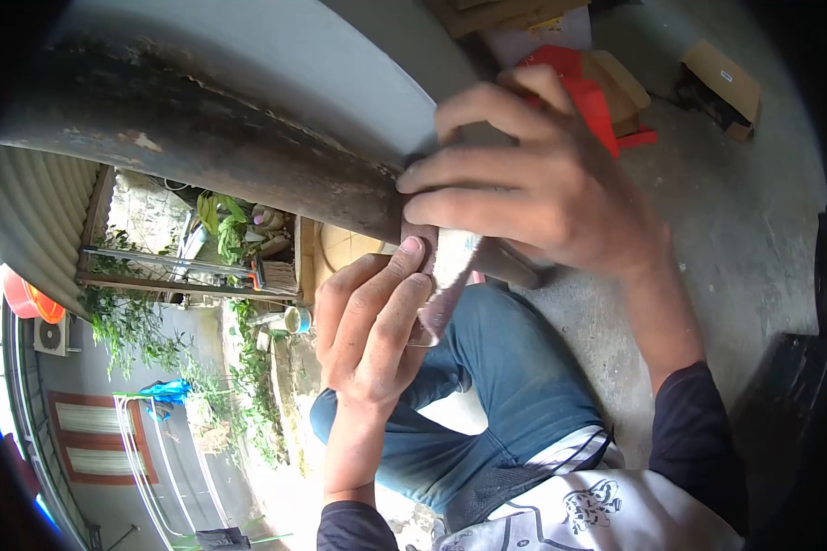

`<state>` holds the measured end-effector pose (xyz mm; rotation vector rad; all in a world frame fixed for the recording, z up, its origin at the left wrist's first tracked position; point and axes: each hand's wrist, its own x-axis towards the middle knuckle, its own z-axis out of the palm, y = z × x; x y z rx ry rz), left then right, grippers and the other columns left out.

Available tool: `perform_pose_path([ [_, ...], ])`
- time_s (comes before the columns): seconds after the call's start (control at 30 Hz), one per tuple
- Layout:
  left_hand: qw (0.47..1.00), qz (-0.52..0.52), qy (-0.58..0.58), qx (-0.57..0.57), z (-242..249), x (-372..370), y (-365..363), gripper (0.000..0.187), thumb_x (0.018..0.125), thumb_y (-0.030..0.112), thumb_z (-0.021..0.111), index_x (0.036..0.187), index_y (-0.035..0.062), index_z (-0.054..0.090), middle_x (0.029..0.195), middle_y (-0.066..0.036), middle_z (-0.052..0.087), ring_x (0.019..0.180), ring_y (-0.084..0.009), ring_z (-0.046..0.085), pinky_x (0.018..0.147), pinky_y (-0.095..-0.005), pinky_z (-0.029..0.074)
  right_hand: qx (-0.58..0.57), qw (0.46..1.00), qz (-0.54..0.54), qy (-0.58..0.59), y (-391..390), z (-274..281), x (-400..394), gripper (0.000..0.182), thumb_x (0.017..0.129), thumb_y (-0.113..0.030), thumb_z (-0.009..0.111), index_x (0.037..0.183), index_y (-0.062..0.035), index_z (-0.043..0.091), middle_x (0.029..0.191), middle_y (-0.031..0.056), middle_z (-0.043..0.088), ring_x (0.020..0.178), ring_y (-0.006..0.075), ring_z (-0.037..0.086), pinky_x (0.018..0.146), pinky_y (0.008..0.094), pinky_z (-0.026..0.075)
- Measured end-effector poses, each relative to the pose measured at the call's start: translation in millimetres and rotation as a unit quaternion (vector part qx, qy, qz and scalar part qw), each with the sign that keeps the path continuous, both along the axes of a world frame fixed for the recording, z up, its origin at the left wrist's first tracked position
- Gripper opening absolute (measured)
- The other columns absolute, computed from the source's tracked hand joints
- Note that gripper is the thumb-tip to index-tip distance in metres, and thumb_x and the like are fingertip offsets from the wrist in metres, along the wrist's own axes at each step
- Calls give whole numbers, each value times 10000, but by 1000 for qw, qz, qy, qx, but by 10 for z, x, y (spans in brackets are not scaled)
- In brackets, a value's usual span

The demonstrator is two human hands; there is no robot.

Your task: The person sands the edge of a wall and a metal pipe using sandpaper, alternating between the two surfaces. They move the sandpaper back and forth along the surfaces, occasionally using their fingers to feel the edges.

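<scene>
A dark, weathered pole with worn patches runs from the upper left to behind my hands. Against it is a strip of what looks like sandpaper, with a brownish-purple face and a white back bearing faint blue print. My left hand is closed on the strip's lower part, fingertips pressed to its brownish side. My right hand curves over the strip's upper end, fingertips against the pole, slightly blurred. Its thumb is hidden, and it appears to grip the strip.
My bent legs in blue jeans are below the hands. On the grey concrete floor lie an open cardboard box and a red piece. Plants and a drying rack stand outside at the left.
</scene>
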<state>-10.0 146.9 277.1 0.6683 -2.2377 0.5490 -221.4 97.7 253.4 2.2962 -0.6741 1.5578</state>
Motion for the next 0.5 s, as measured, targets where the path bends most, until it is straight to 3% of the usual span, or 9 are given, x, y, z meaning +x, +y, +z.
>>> perform_pose_path([
  [0.17, 999, 0, 43, -27, -112, -129, -66, 252, 779, -49, 767, 1016, -35, 683, 997, -172, 716, 846, -326, 689, 743, -376, 566, 0, 999, -1, 51, -26, 143, -42, 174, 722, -225, 671, 874, -151, 714, 904, -70, 690, 982, 179, 590, 875, 365, 367],
  [0.37, 996, 43, 75, -10, -96, -205, -46, 269, 756, -100, 745, 1014, -50, 690, 901, -130, 712, 815, -300, 677, 746, -388, 543, -70, 997, 8, 7, -153, 189, -49, 139, 697, -237, 679, 807, -158, 707, 842, -73, 680, 853, 166, 541, 831, 345, 355],
  [0.4, 996, 44, 83, -8, -102, -205, -40, 257, 758, -107, 737, 1005, -51, 692, 896, -125, 711, 805, -292, 674, 739, -382, 539, -39, 996, 42, 72, -174, 235, -158, 217, 830, -256, 642, 1005, -134, 688, 935, 11, 681, 975, 190, 550, 883, 385, 346],
  [0.47, 994, 47, 99, -3, -116, -205, -31, 236, 762, -121, 721, 986, -53, 696, 887, -114, 709, 786, -276, 667, 724, -371, 531, -5, 988, 76, 138, -168, 234, -149, 296, 964, -275, 605, 1202, -110, 668, 1029, 94, 683, 1097, 214, 558, 935, 424, 336],
  [0.5, 993, 66, 100, 6, -105, -187, -10, 213, 761, -131, 715, 960, -56, 699, 871, -115, 704, 774, -271, 663, 720, -365, 530, -43, 995, 60, 66, -150, 200, -37, 181, 855, -248, 637, 998, -147, 682, 842, -2, 639, 1000, 162, 560, 916, 360, 363],
])
